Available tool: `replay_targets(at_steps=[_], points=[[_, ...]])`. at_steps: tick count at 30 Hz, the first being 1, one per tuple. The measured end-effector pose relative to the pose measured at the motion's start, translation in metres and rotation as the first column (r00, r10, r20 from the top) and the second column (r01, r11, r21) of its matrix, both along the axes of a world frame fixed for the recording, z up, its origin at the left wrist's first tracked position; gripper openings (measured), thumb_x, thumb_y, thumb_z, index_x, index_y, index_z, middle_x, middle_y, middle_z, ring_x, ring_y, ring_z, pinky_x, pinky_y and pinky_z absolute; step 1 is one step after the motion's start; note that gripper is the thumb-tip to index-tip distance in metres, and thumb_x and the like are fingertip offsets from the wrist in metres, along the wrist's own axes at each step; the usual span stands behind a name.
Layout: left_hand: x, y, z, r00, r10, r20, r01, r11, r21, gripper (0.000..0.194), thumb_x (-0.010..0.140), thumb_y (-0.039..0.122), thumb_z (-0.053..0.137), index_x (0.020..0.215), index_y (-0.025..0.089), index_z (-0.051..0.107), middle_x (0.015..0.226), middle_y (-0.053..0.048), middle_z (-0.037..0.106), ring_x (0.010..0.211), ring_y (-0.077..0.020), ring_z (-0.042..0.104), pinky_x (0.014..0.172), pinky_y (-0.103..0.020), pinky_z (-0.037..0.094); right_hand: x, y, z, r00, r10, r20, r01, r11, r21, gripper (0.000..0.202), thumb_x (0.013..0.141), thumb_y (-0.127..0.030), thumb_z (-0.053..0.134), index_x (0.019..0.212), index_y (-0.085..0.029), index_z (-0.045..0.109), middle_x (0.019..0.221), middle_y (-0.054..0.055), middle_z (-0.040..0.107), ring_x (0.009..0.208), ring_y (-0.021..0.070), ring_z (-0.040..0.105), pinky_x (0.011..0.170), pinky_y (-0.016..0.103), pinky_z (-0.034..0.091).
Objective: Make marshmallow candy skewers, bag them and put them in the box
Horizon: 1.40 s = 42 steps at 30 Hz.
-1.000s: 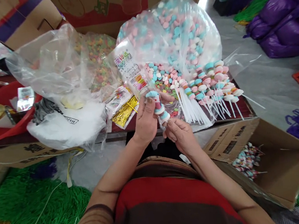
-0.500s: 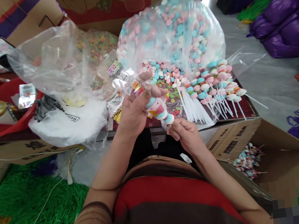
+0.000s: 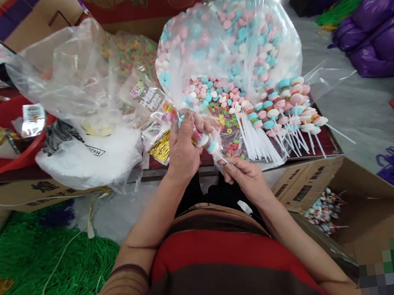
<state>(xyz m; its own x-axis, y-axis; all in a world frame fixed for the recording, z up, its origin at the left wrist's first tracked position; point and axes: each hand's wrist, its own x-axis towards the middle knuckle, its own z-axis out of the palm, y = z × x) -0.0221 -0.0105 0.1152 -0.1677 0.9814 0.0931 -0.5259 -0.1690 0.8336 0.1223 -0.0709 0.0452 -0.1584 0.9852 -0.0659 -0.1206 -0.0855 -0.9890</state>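
One big carton (image 3: 165,14), printed with a music-note icon, stands at twelve o'clock, one open carton (image 3: 372,187) at four, and one white bag (image 3: 72,164) lettered "Ha…" at nine. At centre, the left hand (image 3: 183,142) curls round one candy skewer (image 3: 202,141) in clear film; the right hand (image 3: 243,173), toward four, pinches its one stick (image 3: 223,160).

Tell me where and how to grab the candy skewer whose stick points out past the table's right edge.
Probably best pinched by its bare white stick, coming from the right: it juts beyond the table, apart from the other sticks, while its candies crowd the pile.
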Motion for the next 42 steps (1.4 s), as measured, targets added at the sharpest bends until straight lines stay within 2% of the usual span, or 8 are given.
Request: replay_targets(at_steps=[7,12,16,21,28,34,38,42], points=[[-0.001,-0.013,-0.029,0.978,-0.196,-0.075,0.195,0.981,-0.018,0.044,0.080,0.061,0.079,0.101,0.026,0.064,0.095,-0.002,0.071,0.097,-0.0176,0.070,0.088,-0.032,0.055,-0.010,-0.003,-0.007,0.995,-0.062,-0.083,0.058,0.997,-0.050,0.037,0.088,-0.058,0.072,0.094,-0.022,0.077,0.050,-0.008,0.051,0.046,0.0086,0.044,0.049,0.024,0.039],[-0.030,0.000,-0.005,0.982,-0.185,-0.028,0.186,0.982,0.024,0.066,0.069,0.069,0.083,0.120,0.030,0.065,0.119,-0.007,0.074,0.118,-0.0277,0.069,0.092,-0.041,0.057,-0.004,-0.003,-0.016,0.996,-0.080,-0.051,0.080,0.997,0.002,0.033,0.088,-0.055,0.074,0.091,-0.022,0.079,0.048,-0.009,0.047,0.045,0.0085,0.041,0.051,0.026,0.040],[-0.030,0.009,0.010,0.997,-0.070,0.021,0.070,0.997,0.012,0.040,0.084,0.055,0.077,0.110,0.027,0.069,0.089,-0.002,0.074,0.100,-0.0234,0.075,0.086,-0.036,0.060,-0.001,-0.004,-0.017,0.979,-0.166,0.116,0.153,0.982,0.113,0.030,0.089,-0.050,0.073,0.100,-0.023,0.080,0.054,-0.006,0.055,0.048,0.0110,0.045,0.050,0.027,0.040],[-0.012,0.005,0.002,0.997,-0.020,0.075,0.028,0.993,-0.113,0.027,0.094,0.051,0.067,0.089,0.024,0.064,0.066,0.005,0.061,0.071,-0.0134,0.071,0.074,-0.029,0.061,0.002,-0.006,-0.018,0.891,-0.375,0.256,0.297,0.908,0.295,0.020,0.093,-0.043,0.070,0.101,-0.026,0.075,0.060,-0.005,0.061,0.051,0.0126,0.050,0.054,0.028,0.045],[-0.012,0.002,0.001,0.998,-0.055,0.033,0.059,0.992,-0.110,0.038,0.092,0.059,0.067,0.079,0.024,0.058,0.064,0.003,0.058,0.069,-0.0154,0.068,0.073,-0.033,0.061,0.002,-0.004,-0.007,0.995,-0.087,-0.043,0.084,0.994,-0.066,0.038,0.089,-0.060,0.070,0.085,-0.022,0.068,0.039,-0.011,0.046,0.034,0.0085,0.040,0.053,0.026,0.049],[-0.009,-0.001,-0.003,0.983,-0.184,0.024,0.184,0.983,-0.006,0.047,0.078,0.064,0.079,0.076,0.023,0.055,0.062,0.005,0.054,0.063,-0.0157,0.066,0.074,-0.037,0.060,0.002,0.003,0.007,0.936,0.112,-0.332,-0.222,0.923,-0.315,0.039,0.083,-0.058,0.077,0.077,-0.021,0.063,0.036,-0.016,0.032,0.029,0.0045,0.024,0.052,0.026,0.053],[-0.008,0.002,-0.003,0.990,-0.144,0.015,0.144,0.988,-0.062,0.050,0.080,0.064,0.077,0.072,0.022,0.052,0.063,0.004,0.056,0.068,-0.0153,0.068,0.069,-0.032,0.059,-0.001,-0.001,0.005,0.990,-0.008,-0.140,-0.014,0.987,-0.160,0.037,0.083,-0.057,0.077,0.092,-0.023,0.066,0.047,-0.011,0.053,0.038,0.0076,0.044,0.053,0.026,0.052],[-0.003,-0.004,-0.011,0.989,-0.139,0.058,0.145,0.983,-0.110,0.046,0.082,0.060,0.078,0.077,0.022,0.054,0.065,0.004,0.058,0.065,-0.0125,0.068,0.061,-0.026,0.056,-0.008,-0.006,0.003,0.981,-0.176,0.078,0.174,0.984,0.029,0.032,0.085,-0.053,0.077,0.088,-0.023,0.066,0.059,-0.006,0.065,0.047,0.0098,0.055,0.048,0.024,0.046]])
